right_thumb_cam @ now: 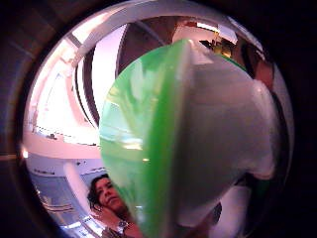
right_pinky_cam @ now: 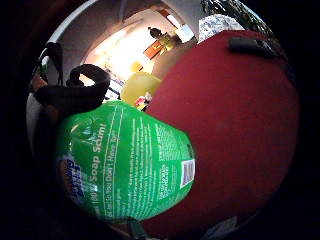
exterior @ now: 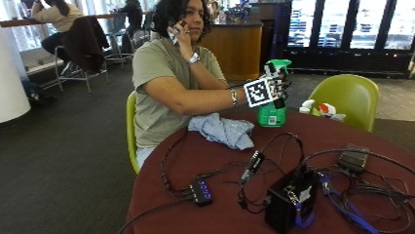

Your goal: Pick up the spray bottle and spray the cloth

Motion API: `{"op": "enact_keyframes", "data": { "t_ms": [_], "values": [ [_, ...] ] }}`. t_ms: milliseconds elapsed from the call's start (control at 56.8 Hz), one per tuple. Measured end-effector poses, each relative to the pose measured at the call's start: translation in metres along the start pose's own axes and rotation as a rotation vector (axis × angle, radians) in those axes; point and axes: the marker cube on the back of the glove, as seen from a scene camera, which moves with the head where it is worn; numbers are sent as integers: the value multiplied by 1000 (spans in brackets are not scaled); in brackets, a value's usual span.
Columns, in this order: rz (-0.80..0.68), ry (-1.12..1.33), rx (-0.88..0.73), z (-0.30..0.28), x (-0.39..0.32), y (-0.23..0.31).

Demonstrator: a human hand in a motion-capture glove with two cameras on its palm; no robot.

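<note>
Cables — frame foreground. Cloth — centre, left of and below the upright spray bottle, which the gloved right hand grips.

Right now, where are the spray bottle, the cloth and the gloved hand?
spray bottle (exterior: 271, 116): outside view, the green body below the hand.
cloth (exterior: 223, 130): outside view, the middle of the crumpled blue heap on the table.
right hand (exterior: 277, 87): outside view, gloved fingers wrapped round the bottle's neck.

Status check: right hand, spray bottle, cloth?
Right hand grips green spray bottle, lifted just off the table. Blue cloth crumpled beside it, unobstructed.
</note>
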Motion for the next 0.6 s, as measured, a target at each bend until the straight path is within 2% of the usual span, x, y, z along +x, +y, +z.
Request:
{"op": "enact_keyframes", "data": {
  "t_ms": [141,247,388,511,599],
  "values": [
    [-4,16,79,-10,2,-12],
    [1,5,16,2,0,1],
    [20,24,36,-5,2,-4],
    [96,89,-210,-13,-1,22],
    [115,275,-222,-30,1,45]
  ]
}}
